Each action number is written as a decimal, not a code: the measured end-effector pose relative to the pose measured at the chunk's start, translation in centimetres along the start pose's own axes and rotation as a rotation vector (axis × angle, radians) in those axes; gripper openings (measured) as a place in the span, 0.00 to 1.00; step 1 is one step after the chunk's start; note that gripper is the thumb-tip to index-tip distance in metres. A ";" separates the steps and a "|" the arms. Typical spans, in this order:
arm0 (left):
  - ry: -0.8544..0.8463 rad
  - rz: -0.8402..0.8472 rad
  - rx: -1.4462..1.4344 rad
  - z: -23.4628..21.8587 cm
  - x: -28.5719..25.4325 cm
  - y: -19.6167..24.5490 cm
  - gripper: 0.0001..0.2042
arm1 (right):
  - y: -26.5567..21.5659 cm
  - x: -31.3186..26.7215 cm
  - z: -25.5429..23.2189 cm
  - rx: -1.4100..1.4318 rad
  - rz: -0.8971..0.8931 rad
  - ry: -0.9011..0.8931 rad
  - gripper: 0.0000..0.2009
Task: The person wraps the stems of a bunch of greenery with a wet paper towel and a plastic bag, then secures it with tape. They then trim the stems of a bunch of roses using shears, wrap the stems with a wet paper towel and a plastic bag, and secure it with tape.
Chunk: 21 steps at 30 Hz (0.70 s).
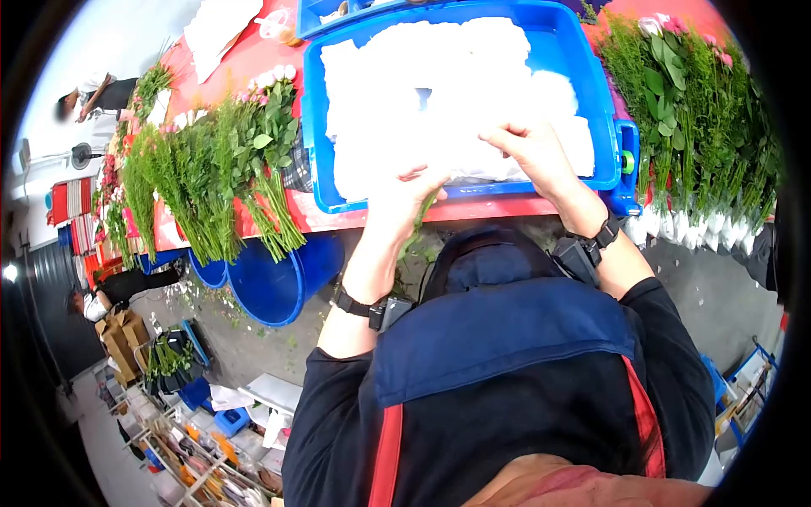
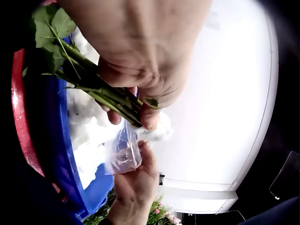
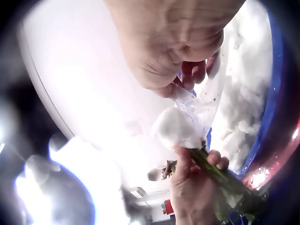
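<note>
My left hand point(image 1: 405, 198) grips a bundle of green flower stems point(image 2: 108, 96), leaves on one side and cut ends poking past the fingertips. In the right wrist view a white wad of wet-looking cotton point(image 3: 173, 127) sits at those cut ends. My right hand point(image 1: 541, 156) pinches a small clear plastic bag point(image 2: 124, 152) by its edge, close beside the cotton. Both hands are over the near side of a blue tub point(image 1: 317, 173) filled with white cotton clumps point(image 1: 372, 101), which are washed out by glare in the head view.
The tub stands on a red table point(image 1: 498, 207). Bunches of roses and greenery point(image 1: 203, 177) lie to the left; more bunches point(image 1: 693, 127) on the right have white-wrapped stem ends point(image 1: 688, 226). Blue buckets point(image 1: 270, 279) stand below the table. Other people are at the far left.
</note>
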<state>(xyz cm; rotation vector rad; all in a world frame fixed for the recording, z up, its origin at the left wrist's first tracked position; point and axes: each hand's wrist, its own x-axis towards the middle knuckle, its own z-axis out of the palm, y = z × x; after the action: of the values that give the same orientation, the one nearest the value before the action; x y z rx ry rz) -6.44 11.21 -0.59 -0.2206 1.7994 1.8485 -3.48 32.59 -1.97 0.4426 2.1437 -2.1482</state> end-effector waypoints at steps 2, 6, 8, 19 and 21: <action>-0.004 0.099 0.185 0.0 0.4 -0.7 0.14 | -1.3 -0.1 1.2 0.035 -0.081 -0.013 0.07; 0.056 0.290 0.435 0.1 0.4 -0.9 0.13 | -2.8 -1.1 3.6 -0.359 -0.700 -0.067 0.04; 0.078 0.270 0.319 -0.8 1.2 -0.7 0.15 | -3.1 -2.1 4.4 -0.538 -0.840 -0.103 0.04; -0.269 -0.009 -0.317 -6.1 3.2 3.6 0.12 | 3.6 -2.7 13.0 -0.058 -0.153 -0.511 0.13; -0.179 -0.010 -0.260 -5.5 2.8 3.0 0.17 | 3.6 -2.9 14.7 0.059 0.136 -0.627 0.16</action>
<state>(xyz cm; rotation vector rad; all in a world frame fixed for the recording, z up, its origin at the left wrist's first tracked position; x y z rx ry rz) -11.65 6.84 0.16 -0.1537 1.4350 2.0243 -2.05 17.51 -4.94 -0.0833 1.6543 -1.9346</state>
